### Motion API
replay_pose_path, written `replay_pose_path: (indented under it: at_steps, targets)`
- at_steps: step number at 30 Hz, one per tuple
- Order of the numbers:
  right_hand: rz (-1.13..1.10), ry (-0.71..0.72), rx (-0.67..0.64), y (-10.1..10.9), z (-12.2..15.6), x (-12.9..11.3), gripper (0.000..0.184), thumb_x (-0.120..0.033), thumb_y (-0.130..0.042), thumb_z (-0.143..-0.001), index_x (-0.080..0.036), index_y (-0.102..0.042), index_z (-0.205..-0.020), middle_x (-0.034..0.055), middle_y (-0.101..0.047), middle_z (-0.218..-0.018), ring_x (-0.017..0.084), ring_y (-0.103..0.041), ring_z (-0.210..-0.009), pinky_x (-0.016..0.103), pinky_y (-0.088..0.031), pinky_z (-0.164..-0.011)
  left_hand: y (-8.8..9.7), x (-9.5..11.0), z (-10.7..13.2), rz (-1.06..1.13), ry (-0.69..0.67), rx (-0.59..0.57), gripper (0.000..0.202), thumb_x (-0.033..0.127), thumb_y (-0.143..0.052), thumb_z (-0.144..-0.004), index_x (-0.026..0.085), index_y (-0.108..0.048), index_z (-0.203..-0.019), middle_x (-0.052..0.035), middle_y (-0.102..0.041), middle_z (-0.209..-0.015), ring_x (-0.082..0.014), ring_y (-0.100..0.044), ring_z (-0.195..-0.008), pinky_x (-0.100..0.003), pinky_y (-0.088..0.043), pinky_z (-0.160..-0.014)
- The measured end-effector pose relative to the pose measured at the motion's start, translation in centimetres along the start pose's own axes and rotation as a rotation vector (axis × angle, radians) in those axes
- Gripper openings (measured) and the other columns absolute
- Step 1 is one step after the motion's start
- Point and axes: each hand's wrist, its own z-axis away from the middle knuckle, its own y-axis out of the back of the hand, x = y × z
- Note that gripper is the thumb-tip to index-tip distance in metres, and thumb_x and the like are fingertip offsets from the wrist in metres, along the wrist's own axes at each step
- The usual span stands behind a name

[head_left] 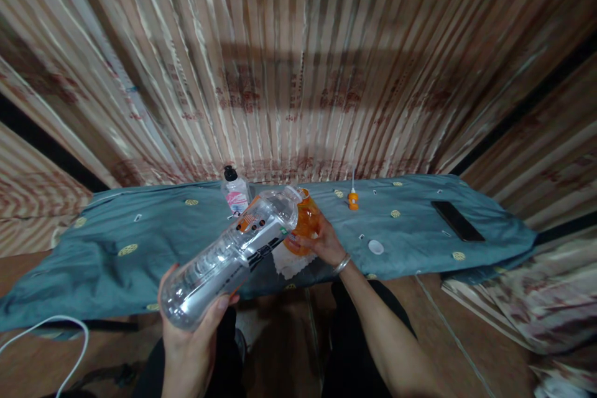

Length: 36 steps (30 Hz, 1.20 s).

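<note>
A large clear plastic bottle [219, 264] lies tilted in my left hand [198, 329], its base toward me and its neck up to the right. My left fingers wrap round its lower end. My right hand [321, 239] grips an orange bottle [303, 230], which stands over a white tissue [291, 264]. The clear bottle's mouth is at the orange bottle's top; whether they touch I cannot tell. An orange pump head [353, 200] with a thin tube stands apart behind my right hand. A round white cap [375, 247] lies to its right.
A pump bottle with a black top [236, 191] stands behind the clear bottle. At the right lies a black phone [457, 221] on the green cloth [410, 199]. Striped curtains [298, 74] hang behind, and a white cable [79, 323] loops at lower left.
</note>
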Motion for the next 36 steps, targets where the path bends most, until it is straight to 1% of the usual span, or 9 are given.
replay_pose_path:
  at_steps: [3, 8, 11, 15, 18, 21, 26, 33, 36]
  targets:
    - [-0.038, -0.047, 0.012, -0.3, 0.0, -0.3, 0.074, -0.041, -0.096, -0.063, -0.028, -0.062, -0.128, 0.0056, -0.078, -0.125, 0.031, -0.076, -0.116, 0.058, -0.054, -0.113, 0.1, 0.1, -0.2, -0.01, 0.012, 0.005, 0.11, 0.024, -0.103, -0.054, 0.029, -0.05, -0.15, -0.007, -0.06, -0.131, -0.0201, -0.074, -0.085, -0.031, -0.067, -0.064]
    - [-0.045, -0.044, -0.005, -0.4, 0.0, -1.0, 0.069, -0.038, -0.094, -0.065, -0.029, -0.062, -0.125, 0.0061, -0.079, -0.125, 0.031, -0.077, -0.114, 0.057, -0.056, -0.112, -0.5, 0.4, 0.5, -0.038, -0.028, 0.023, 0.105, 0.027, -0.1, -0.06, 0.032, -0.051, -0.152, -0.0064, -0.061, -0.135, -0.0179, -0.072, -0.084, -0.03, -0.066, -0.066]
    - [-0.029, -0.048, 0.003, -0.2, 0.0, -0.8, 0.073, -0.039, -0.095, -0.063, -0.028, -0.062, -0.126, 0.0062, -0.078, -0.126, 0.031, -0.076, -0.116, 0.057, -0.055, -0.113, -0.8, 0.5, 0.8, -0.05, -0.044, 0.025, 0.103, 0.027, -0.099, -0.061, 0.033, -0.051, -0.153, -0.0068, -0.06, -0.141, -0.0173, -0.071, -0.086, -0.028, -0.065, -0.066]
    - [-0.044, -0.07, -0.001, -0.1, 0.0, -0.5, 0.077, -0.039, -0.096, -0.062, -0.027, -0.061, -0.129, 0.0067, -0.077, -0.128, 0.031, -0.075, -0.119, 0.054, -0.055, -0.114, -0.9, 0.5, 0.8, -0.066, -0.052, 0.019, 0.103, 0.025, -0.098, -0.061, 0.033, -0.05, -0.152, -0.0087, -0.057, -0.147, -0.019, -0.071, -0.09, -0.03, -0.065, -0.067]
    - [-0.078, -0.076, -0.013, -0.2, 0.0, -0.7, 0.075, -0.039, -0.095, -0.063, -0.028, -0.061, -0.128, 0.0062, -0.077, -0.126, 0.031, -0.075, -0.119, 0.054, -0.054, -0.114, -0.9, 0.6, 0.9, -0.058, -0.051, 0.022, 0.102, 0.024, -0.097, -0.061, 0.033, -0.051, -0.151, -0.0074, -0.058, -0.144, -0.0178, -0.071, -0.088, -0.029, -0.065, -0.068]
    - [-0.05, -0.085, 0.011, -0.3, 0.0, -1.0, 0.072, -0.039, -0.095, -0.062, -0.028, -0.062, -0.125, 0.0055, -0.078, -0.124, 0.031, -0.075, -0.117, 0.057, -0.053, -0.115, -0.9, 0.7, 0.9, -0.051, -0.049, 0.025, 0.1, 0.023, -0.097, -0.061, 0.032, -0.052, -0.149, -0.006, -0.059, -0.139, -0.0156, -0.071, -0.085, -0.028, -0.065, -0.068]
    - [-0.03, -0.094, 0.004, -0.2, 0.0, -1.2, 0.073, -0.042, -0.095, -0.062, -0.029, -0.062, -0.126, 0.004, -0.078, -0.123, 0.031, -0.075, -0.116, 0.057, -0.052, -0.115, -1.0, 0.8, 0.8, -0.07, -0.074, 0.006, 0.1, 0.024, -0.097, -0.062, 0.032, -0.051, -0.15, -0.0084, -0.056, -0.146, -0.0148, -0.07, -0.085, -0.027, -0.065, -0.068]
    - [-0.031, -0.101, 0.0, -0.1, 0.0, -1.3, 0.076, -0.041, -0.095, -0.06, -0.026, -0.062, -0.126, 0.0086, -0.077, -0.126, 0.033, -0.074, -0.118, 0.053, -0.053, -0.113, -1.1, 0.7, 0.9, -0.041, -0.089, 0.011, 0.096, 0.023, -0.098, -0.061, 0.031, -0.055, -0.146, -0.0055, -0.059, -0.138, -0.0145, -0.07, -0.084, -0.026, -0.065, -0.067]
    - [-0.008, -0.109, 0.023, -0.2, 0.0, -1.2, 0.077, -0.041, -0.095, -0.059, -0.025, -0.062, -0.126, 0.0095, -0.076, -0.127, 0.033, -0.073, -0.12, 0.054, -0.053, -0.114, -1.1, 0.7, 0.9, -0.044, -0.089, 0.008, 0.096, 0.024, -0.098, -0.061, 0.032, -0.056, -0.146, -0.006, -0.059, -0.14, -0.0158, -0.07, -0.086, -0.027, -0.066, -0.067]
